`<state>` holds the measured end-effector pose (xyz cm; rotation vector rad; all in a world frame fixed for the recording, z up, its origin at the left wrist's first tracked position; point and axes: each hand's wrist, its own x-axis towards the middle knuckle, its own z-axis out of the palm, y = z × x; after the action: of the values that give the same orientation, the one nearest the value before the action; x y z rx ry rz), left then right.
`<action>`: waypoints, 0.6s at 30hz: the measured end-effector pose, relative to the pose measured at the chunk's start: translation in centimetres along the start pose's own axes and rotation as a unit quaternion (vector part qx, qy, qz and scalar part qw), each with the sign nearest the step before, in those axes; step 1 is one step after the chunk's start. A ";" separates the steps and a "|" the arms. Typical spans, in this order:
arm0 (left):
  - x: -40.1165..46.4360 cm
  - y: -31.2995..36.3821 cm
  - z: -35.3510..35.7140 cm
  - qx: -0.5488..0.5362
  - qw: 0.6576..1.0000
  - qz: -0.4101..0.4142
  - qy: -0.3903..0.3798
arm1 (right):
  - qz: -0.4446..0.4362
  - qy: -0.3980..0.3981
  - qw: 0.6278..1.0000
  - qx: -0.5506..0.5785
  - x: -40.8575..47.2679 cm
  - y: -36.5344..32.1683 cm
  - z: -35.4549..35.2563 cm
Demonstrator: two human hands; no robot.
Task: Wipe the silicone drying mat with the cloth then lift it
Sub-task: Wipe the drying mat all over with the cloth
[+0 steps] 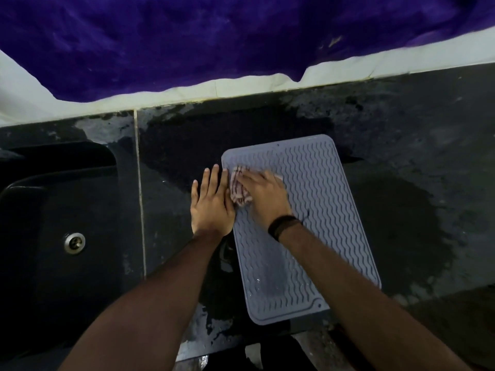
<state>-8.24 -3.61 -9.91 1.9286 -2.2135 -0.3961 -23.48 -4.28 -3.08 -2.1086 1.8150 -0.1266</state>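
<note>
A grey silicone drying mat (316, 210) with a wavy ribbed pattern lies flat on the dark counter, its long side running away from me. A small pinkish crumpled cloth (238, 187) sits on the mat's far left part. My right hand (265, 194) presses down on the cloth, fingers spread over it, a black band on the wrist. My left hand (211, 202) lies flat and open, palm down, on the counter against the mat's left edge, its fingers beside the cloth. Wet patches shine on the mat's near part.
A dark sink (48, 223) with a metal drain (75, 242) is set in the counter at the left. The black stone counter (415, 183) is wet and streaked. A white wall ledge (241, 87) runs along the back with purple fabric (214, 36) hanging over it.
</note>
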 end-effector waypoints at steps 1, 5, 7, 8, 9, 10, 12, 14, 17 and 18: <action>0.0 0.0 0.0 -0.002 1.000 -0.002 -0.004 | -0.006 -0.010 1.000 0.004 -1.6 0.1 0.0; 0.0 -0.1 -0.1 -0.003 1.000 -0.002 -0.011 | -0.011 -0.025 0.999 0.026 -4.2 0.3 -0.6; 0.0 -0.1 0.0 -0.003 1.000 0.001 -0.012 | 0.003 0.026 0.999 0.037 -2.2 0.2 -1.5; 0.1 -0.1 0.1 -0.001 1.000 0.001 -0.014 | 0.007 0.060 0.998 0.035 -0.7 0.0 -1.8; 0.2 -0.2 0.2 0.005 1.000 0.000 -0.015 | 0.005 0.082 0.996 0.030 0.9 -0.2 -1.9; 0.2 -0.2 0.2 0.012 1.000 -0.002 -0.016 | -0.001 0.084 0.996 0.021 2.6 -0.6 -2.0; 0.2 -0.1 0.2 0.021 1.000 -0.004 -0.017 | -0.021 0.046 0.999 -0.012 5.3 -1.3 -1.5; 0.1 0.0 0.3 0.023 1.000 -0.008 -0.013 | -0.020 0.000 0.999 -0.026 6.2 -1.6 -0.4; 0.1 0.0 0.4 0.021 1.000 -0.011 -0.009 | 0.002 0.026 1.000 0.016 4.1 -1.2 0.8; 0.1 -0.1 0.3 0.024 1.000 -0.009 -0.012 | 0.004 0.034 0.999 0.030 2.9 -1.0 0.9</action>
<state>-8.21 -3.74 -10.24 1.9788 -2.2428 -0.3752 -21.77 -6.78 -4.10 -2.0797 1.8343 -0.2518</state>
